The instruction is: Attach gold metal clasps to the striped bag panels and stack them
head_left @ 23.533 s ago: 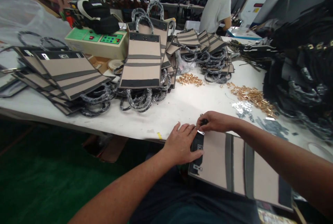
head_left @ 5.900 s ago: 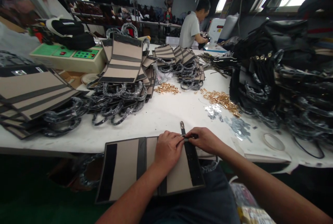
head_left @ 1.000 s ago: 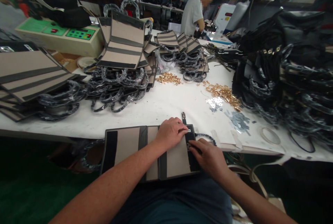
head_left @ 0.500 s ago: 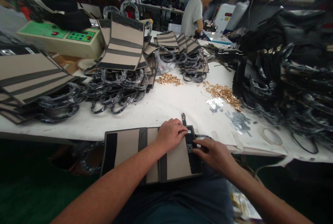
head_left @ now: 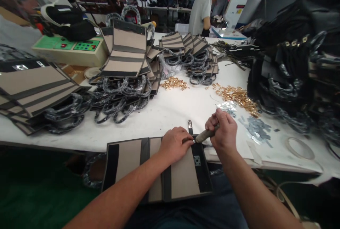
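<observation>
A flat bag panel (head_left: 132, 158), beige with black strips, lies open across my lap and against the table edge. My left hand (head_left: 174, 145) rests on it, fingers bent and pinched together at the black strip; what is between the fingertips is hidden. My right hand (head_left: 224, 128) is wrapped round a tool with a thick greyish-brown handle (head_left: 204, 136). The handle's lower end is beside my left fingertips, and its working tip cannot be made out. Below, a square metal plate (head_left: 197, 160) sits on the black strip. A small strap with a metal end (head_left: 190, 126) sticks out past the panel's top edge.
Gold-coloured fittings (head_left: 236, 96) and thin metal plates (head_left: 256, 128) lie in piles on the white table. Stacked panels with plastic-wrapped handles (head_left: 124, 83) stand at left, black bags (head_left: 284, 76) at right. A tape roll (head_left: 300, 148) lies near the front edge. Behind, a person (head_left: 200, 11) stands.
My right hand has left the square plate, risen, and now grips the thick-handled tool near my left fingertips. My left hand stays at the black strip. The view has shifted slightly.
</observation>
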`<state>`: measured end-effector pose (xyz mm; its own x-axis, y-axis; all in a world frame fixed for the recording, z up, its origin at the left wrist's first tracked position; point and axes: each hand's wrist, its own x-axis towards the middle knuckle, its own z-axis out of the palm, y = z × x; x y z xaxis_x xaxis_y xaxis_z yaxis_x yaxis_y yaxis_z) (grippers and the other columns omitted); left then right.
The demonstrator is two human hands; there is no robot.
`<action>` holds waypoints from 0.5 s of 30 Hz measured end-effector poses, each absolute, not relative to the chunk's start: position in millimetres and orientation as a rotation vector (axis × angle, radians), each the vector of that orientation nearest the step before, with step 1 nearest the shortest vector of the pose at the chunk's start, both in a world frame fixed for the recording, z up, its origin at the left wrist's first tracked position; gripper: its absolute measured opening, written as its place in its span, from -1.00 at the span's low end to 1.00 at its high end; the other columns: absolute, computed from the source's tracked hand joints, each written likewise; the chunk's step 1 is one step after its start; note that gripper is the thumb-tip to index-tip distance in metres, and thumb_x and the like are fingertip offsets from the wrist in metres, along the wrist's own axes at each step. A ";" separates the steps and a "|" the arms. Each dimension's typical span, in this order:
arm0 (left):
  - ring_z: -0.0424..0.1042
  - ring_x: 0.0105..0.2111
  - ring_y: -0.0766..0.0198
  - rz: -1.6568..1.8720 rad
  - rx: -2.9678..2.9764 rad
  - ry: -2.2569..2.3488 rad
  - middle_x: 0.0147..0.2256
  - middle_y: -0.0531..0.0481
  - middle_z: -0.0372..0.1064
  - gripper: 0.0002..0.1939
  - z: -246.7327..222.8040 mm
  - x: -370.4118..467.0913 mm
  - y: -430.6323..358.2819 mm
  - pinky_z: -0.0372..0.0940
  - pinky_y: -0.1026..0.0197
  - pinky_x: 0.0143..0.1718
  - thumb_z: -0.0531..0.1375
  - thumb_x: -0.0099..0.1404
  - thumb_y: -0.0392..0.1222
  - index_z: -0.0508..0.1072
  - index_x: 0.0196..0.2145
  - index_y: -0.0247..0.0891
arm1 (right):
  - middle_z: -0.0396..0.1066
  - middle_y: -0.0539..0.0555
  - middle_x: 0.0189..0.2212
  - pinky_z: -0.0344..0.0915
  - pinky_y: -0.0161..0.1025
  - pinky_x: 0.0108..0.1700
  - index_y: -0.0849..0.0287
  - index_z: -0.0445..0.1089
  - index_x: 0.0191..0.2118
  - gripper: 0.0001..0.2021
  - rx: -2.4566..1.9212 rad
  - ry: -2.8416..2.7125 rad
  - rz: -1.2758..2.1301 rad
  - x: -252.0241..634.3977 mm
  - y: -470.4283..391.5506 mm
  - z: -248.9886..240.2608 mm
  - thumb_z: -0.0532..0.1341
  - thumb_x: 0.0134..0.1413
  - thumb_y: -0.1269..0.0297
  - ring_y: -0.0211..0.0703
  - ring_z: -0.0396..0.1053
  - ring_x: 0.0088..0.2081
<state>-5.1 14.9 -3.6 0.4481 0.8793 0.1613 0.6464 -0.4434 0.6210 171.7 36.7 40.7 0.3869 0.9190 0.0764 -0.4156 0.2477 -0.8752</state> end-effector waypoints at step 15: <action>0.55 -0.08 0.08 0.497 2.076 1.344 -0.04 0.00 0.60 -0.73 5.6 -7.5 24.5 0.34 0.15 -0.13 0.26 0.36 -0.12 0.56 0.00 -0.11 | 0.37 -0.06 -0.56 0.21 -0.25 -0.40 0.12 0.39 -0.47 -0.64 -1.059 -1.580 0.831 137.9 14.8 51.5 0.27 0.36 0.08 -0.24 0.29 -0.50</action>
